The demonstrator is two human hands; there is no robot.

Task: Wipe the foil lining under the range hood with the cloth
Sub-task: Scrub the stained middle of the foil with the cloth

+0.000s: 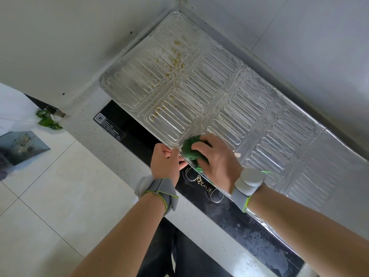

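Note:
A ribbed silver foil lining (209, 92) lies across the middle and right of the view, with yellow-brown grease spots on its upper left part. My right hand (217, 158) presses a bunched green cloth (191, 146) onto the foil's near edge. My left hand (165, 158) pinches that same foil edge just left of the cloth. Both wrists wear grey bands.
A black glass cooktop (249, 226) runs along the near side of the foil, with a QR-code label (108, 125) at its left end. Speckled countertop (119, 166) surrounds it. A white bag with green leaves (48, 119) and a grey box (20, 146) sit at the left.

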